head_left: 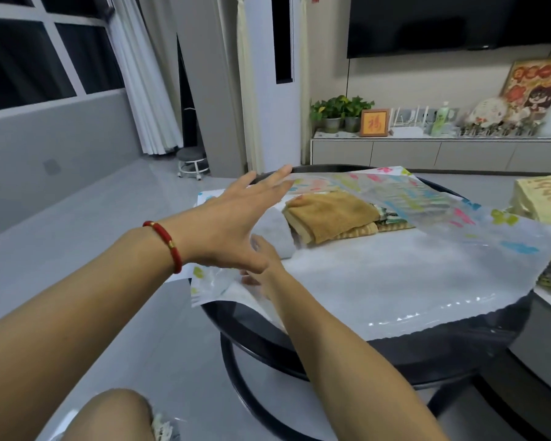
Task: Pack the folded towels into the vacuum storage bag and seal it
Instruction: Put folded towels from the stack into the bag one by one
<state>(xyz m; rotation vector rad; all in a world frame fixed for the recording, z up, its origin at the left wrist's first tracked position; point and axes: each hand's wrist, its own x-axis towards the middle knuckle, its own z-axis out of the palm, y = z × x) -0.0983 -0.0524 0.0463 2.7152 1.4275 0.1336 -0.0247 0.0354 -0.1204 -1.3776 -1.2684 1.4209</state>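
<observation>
Clear vacuum bag [395, 281] overhangs the table's [427, 351] near edge; left hand [233, 224] fingers spread, right hand's [264, 268] hidden.

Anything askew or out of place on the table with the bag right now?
The vacuum storage bag hangs over the round table's near and left edges, its top film lifted and rumpled. The tan towel inside sits crooked on its stack. Nothing looks spilled or torn.
</observation>
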